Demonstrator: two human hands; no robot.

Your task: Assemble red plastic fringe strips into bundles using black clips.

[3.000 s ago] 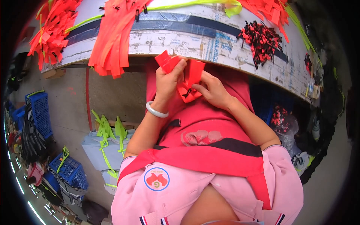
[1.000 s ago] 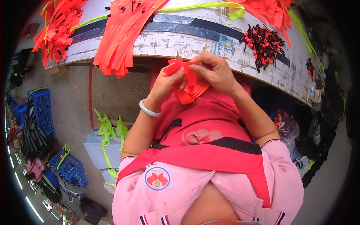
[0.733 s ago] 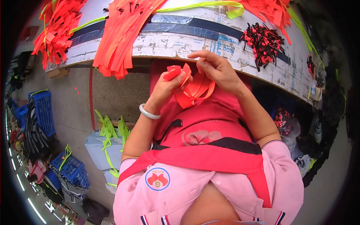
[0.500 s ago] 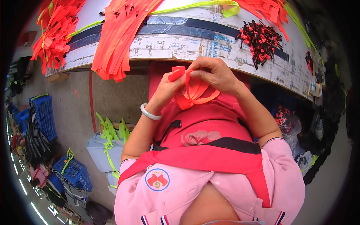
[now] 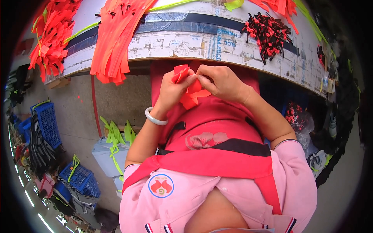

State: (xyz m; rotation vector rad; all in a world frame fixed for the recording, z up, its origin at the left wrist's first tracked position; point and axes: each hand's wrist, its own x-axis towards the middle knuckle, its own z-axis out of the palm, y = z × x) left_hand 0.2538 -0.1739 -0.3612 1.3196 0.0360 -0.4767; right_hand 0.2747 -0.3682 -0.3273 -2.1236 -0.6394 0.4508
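Observation:
Bright orange-red fabric strips [image 5: 190,99] are bunched between my hands, just off the table's near edge and above my red apron. My left hand [image 5: 173,86] is closed round the bunch, with folded ends sticking up past the thumb and others hanging below. Beside it, my right hand [image 5: 222,82] pinches with thumb and forefinger at the strips' right side; its fingertips partly hide what they grip. On the table, a long bundle of orange strips [image 5: 112,46] hangs over the near edge to the left. A pile of small black and red pieces [image 5: 267,35] lies to the right.
The worn white table [image 5: 171,46] spans the far side, with dark tape along it. More orange strips [image 5: 54,35] are heaped at its far left. Blue crates [image 5: 47,122] and pale folded cloth with yellow-green straps [image 5: 110,151] stand on the floor at left.
The loop of strip at the bunch's right has been drawn in and no longer shows. My right hand has come slightly lower, its fingers now closed in beside my left.

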